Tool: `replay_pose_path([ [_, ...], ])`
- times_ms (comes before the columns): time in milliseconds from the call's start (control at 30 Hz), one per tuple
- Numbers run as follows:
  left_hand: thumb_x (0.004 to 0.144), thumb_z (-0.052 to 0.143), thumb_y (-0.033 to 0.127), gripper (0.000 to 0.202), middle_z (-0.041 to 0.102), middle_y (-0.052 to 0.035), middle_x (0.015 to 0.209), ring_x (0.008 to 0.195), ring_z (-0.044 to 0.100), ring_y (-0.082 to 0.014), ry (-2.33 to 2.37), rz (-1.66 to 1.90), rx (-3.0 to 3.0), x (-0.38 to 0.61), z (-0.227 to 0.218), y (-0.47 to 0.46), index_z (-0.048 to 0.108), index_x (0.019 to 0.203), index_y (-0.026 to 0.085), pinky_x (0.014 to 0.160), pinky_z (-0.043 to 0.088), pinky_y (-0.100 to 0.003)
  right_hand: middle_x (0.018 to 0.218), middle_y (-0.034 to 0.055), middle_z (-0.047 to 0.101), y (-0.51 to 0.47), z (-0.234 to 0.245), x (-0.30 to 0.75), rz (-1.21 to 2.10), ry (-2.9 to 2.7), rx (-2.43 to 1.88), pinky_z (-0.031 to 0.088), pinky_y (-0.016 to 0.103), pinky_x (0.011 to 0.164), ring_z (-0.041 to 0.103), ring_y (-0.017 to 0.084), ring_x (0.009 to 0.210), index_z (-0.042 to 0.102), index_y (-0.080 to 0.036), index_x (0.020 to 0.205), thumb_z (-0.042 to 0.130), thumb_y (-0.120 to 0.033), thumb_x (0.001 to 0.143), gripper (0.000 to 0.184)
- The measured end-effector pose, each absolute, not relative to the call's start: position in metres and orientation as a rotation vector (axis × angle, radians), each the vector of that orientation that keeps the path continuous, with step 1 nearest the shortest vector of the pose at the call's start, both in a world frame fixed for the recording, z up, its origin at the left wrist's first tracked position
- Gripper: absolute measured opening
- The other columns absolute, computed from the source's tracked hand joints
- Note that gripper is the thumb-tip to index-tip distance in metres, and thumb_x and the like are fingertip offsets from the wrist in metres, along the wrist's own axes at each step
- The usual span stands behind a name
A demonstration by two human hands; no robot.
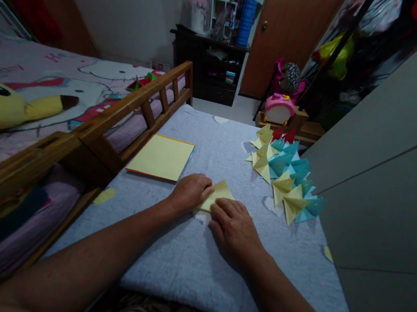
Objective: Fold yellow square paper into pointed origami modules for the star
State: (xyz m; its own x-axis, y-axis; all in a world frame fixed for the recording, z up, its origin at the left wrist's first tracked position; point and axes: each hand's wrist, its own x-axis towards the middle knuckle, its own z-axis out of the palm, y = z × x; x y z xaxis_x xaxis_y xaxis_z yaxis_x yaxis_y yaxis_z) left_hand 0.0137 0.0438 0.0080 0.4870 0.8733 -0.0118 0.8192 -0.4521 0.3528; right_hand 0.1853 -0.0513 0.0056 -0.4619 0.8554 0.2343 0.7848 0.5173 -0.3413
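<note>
Pressing down on the folded sheet (222, 192) mid-cover, the right hand (235, 226) lies flat and open, holding nothing; the left hand (190, 192) curls over its left edge, pinch undeterminable. Risk: the soft cover (187, 255) may yield, letting the crease drift. Stack (162, 156) lies far left.

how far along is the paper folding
Done: a pile of folded pieces in yellow, teal and red lies to the right. In hand: the left hand and right hand press a partly folded yellow sheet on the bed. Left: a stack of flat sheets, yellow on top, lies unfolded.
</note>
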Motion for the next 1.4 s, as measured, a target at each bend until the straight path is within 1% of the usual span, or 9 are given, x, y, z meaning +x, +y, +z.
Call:
replay_pose_path([
  [67, 0.097, 0.055, 0.025, 0.021, 0.071, -0.0075, 0.088, 0.087, 0.065, -0.0213, 1.434, 0.241, 2.434, 0.014, 0.009, 0.043, 0.072, 0.088, 0.016, 0.078, 0.045, -0.03, 0.121, 0.009, 0.065, -0.052, 0.007, 0.185, 0.251, -2.415, -1.364, 0.043, 0.042, 0.102, 0.056, 0.026, 0.114, 0.061, -0.021, 0.115, 0.055, -0.026, 0.096, 0.02],
  [200, 0.097, 0.054, 0.025, 0.02, 0.071, -0.0079, 0.089, 0.089, 0.064, -0.022, 1.446, 0.246, 2.445, 0.014, 0.008, 0.041, 0.07, 0.088, 0.016, 0.08, 0.045, -0.031, 0.125, 0.0104, 0.063, -0.054, 0.006, 0.185, 0.225, -2.446, -1.384, 0.044, 0.042, 0.105, 0.054, 0.028, 0.118, 0.061, -0.022, 0.116, 0.058, -0.029, 0.095, 0.023],
  [367, 0.095, 0.057, 0.024, 0.012, 0.071, -0.0044, 0.087, 0.084, 0.064, -0.0198, 1.467, 0.327, 2.393, 0.013, 0.004, 0.041, 0.066, 0.09, 0.019, 0.075, 0.044, -0.029, 0.128, 0.0101, 0.061, -0.054, 0.003, 0.185, 0.226, -2.443, -1.373, 0.044, 0.044, 0.106, 0.053, 0.028, 0.122, 0.06, -0.023, 0.118, 0.06, -0.03, 0.093, 0.025],
  [467, 0.094, 0.06, 0.024, 0.007, 0.07, -0.0038, 0.087, 0.082, 0.064, -0.02, 1.493, 0.343, 2.365, 0.013, 0.002, 0.04, 0.064, 0.096, 0.019, 0.073, 0.044, -0.029, 0.126, 0.0106, 0.062, -0.053, 0.004, 0.184, 0.242, -2.463, -1.378, 0.043, 0.043, 0.106, 0.053, 0.028, 0.121, 0.061, -0.022, 0.116, 0.061, -0.03, 0.093, 0.024],
  [600, 0.093, 0.061, 0.023, 0.017, 0.07, -0.0038, 0.087, 0.084, 0.065, -0.0214, 1.527, 0.332, 2.373, 0.014, 0.0, 0.04, 0.06, 0.11, 0.02, 0.074, 0.044, -0.029, 0.126, 0.0105, 0.062, -0.053, 0.006, 0.184, 0.216, -2.467, -1.381, 0.044, 0.043, 0.104, 0.054, 0.028, 0.12, 0.061, -0.022, 0.114, 0.062, -0.031, 0.093, 0.023],
  [700, 0.094, 0.06, 0.022, 0.02, 0.071, -0.0046, 0.09, 0.088, 0.065, -0.022, 1.537, 0.335, 2.398, 0.014, -0.003, 0.039, 0.058, 0.113, 0.02, 0.077, 0.045, -0.03, 0.127, 0.0102, 0.062, -0.053, 0.005, 0.184, 0.192, -2.474, -1.392, 0.044, 0.043, 0.104, 0.054, 0.029, 0.119, 0.061, -0.022, 0.114, 0.062, -0.033, 0.093, 0.023],
  [933, 0.098, 0.053, 0.022, 0.012, 0.07, -0.0069, 0.099, 0.095, 0.063, -0.0226, 1.539, 0.321, 2.472, 0.014, -0.007, 0.037, 0.059, 0.108, 0.019, 0.083, 0.045, -0.032, 0.129, 0.0089, 0.062, -0.053, 0.004, 0.185, 0.193, -2.472, -1.389, 0.042, 0.042, 0.106, 0.053, 0.028, 0.122, 0.06, -0.023, 0.114, 0.061, -0.033, 0.093, 0.022],
  [1167, 0.098, 0.051, 0.02, 0.01, 0.068, -0.0074, 0.1, 0.096, 0.061, -0.0231, 1.518, 0.313, 2.505, 0.014, -0.009, 0.036, 0.059, 0.105, 0.019, 0.085, 0.044, -0.033, 0.141, 0.0097, 0.058, -0.055, -0.001, 0.185, 0.211, -2.459, -1.426, 0.04, 0.045, 0.112, 0.049, 0.029, 0.132, 0.059, -0.023, 0.121, 0.062, -0.032, 0.093, 0.03],
  [1400, 0.099, 0.049, 0.02, 0.012, 0.068, -0.0071, 0.099, 0.096, 0.06, -0.0242, 1.518, 0.334, 2.541, 0.015, -0.009, 0.034, 0.06, 0.104, 0.018, 0.086, 0.044, -0.035, 0.15, 0.0116, 0.051, -0.054, -0.001, 0.185, 0.243, -2.461, -1.48, 0.038, 0.046, 0.113, 0.046, 0.03, 0.137, 0.06, -0.022, 0.12, 0.064, -0.033, 0.092, 0.031],
])
